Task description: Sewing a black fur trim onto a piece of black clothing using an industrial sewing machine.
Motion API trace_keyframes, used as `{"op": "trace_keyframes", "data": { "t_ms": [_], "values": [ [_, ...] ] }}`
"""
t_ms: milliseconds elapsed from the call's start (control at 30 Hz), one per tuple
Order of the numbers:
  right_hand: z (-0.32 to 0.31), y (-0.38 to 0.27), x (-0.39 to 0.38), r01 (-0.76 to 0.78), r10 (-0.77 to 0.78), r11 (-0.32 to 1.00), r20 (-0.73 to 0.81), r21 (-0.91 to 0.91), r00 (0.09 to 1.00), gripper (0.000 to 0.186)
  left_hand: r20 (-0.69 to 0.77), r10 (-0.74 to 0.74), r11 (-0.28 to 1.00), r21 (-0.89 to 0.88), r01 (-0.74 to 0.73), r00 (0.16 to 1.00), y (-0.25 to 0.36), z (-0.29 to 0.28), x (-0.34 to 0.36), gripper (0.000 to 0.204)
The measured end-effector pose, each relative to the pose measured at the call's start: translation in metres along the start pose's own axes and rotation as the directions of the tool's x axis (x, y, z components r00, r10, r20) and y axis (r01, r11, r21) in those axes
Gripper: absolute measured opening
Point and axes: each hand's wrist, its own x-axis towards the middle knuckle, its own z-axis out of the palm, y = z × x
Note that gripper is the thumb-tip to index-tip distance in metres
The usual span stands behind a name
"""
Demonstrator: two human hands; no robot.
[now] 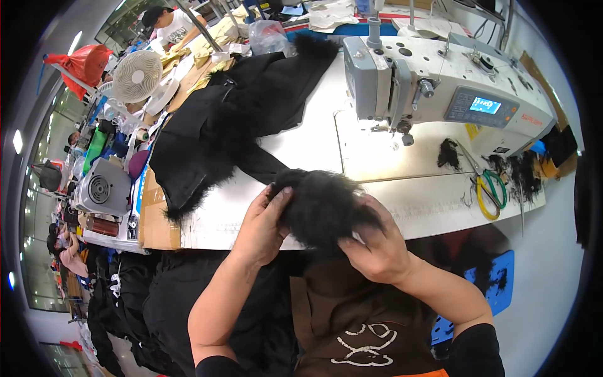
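Note:
A bunched piece of black faux fur (323, 210) is held up over the table's near edge, between both my hands. My left hand (267, 220) grips its left side, thumb on top. On its right side, my right hand (377, 242) pinches the fur between thumb and fingers. From the fur, a black fabric strip (260, 164) runs back to a black garment (195, 125) with furry trim, spread over the left of the white table (301, 141). Some fingertips are hidden in the long pile.
A sewing machine (433, 81) with a lit panel stands at the back right. Near it lie yellow-and-green-handled scissors (490, 191) and black fur scraps (449, 154). Below right is a blue pedal (502, 283); dark cloth (182, 301) hangs at lower left. A person (179, 25) works far off.

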Motion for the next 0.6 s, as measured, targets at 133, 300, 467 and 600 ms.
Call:
{"op": "trace_keyframes", "data": {
  "t_ms": [133, 300, 467, 600],
  "values": [
    [0.011, 0.003, 0.0, -0.195, 0.186, 0.978, 0.114, 0.071, 0.976, 0.019, -0.042, 0.006, 0.999, -0.046, -0.008, 0.999, -0.003, -0.001, 0.003, 0.027],
    [0.014, 0.001, 0.008, -0.223, 0.21, 0.971, 0.132, 0.089, 0.969, 0.022, 0.017, 0.515, 0.704, 0.562, -0.434, 0.857, -0.013, -0.021, 0.012, 0.034],
    [0.016, 0.003, 0.008, -0.267, 0.247, 0.959, 0.188, 0.091, 0.951, 0.021, 0.5, 0.574, 0.106, 0.74, -0.664, 0.649, 0.007, 0.0, -0.009, 0.03],
    [0.016, 0.005, 0.009, -0.24, 0.21, 0.965, 0.245, 0.103, 0.947, 0.025, 0.588, 0.307, 0.066, 0.771, -0.633, 0.748, 0.019, 0.009, -0.012, 0.021]
  ]
}}
